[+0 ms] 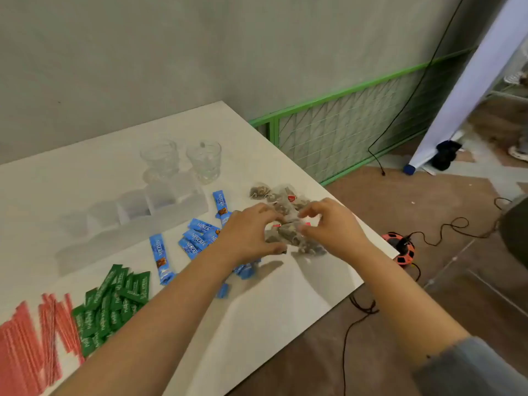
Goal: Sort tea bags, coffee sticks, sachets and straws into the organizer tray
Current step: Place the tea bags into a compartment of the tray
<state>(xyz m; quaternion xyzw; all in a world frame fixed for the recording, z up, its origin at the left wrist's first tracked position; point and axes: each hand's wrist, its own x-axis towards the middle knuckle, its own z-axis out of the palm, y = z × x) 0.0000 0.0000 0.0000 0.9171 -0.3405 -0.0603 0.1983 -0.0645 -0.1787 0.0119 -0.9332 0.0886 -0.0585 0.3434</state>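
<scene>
Several clear tea bags (288, 237) lie in a pile near the table's right edge. My left hand (251, 232) and my right hand (331, 227) curl round this pile from either side, fingers and thumbs gripping the bags. More tea bags (274, 194) lie just beyond. Blue coffee sticks (197, 238) are scattered left of my left hand, partly under my forearm. Green sachets (114, 298) sit in a heap at the front left. Red straws (31, 338) lie at the far left edge. The clear organizer tray (134, 221) stands behind the sticks, its compartments holding nothing.
Two clear glasses (204, 161) stand behind the tray on the white table (257, 310). The table's right edge runs close past my right hand. Beyond it are a green mesh fence (343, 130), floor cables and an orange cable reel (401, 247).
</scene>
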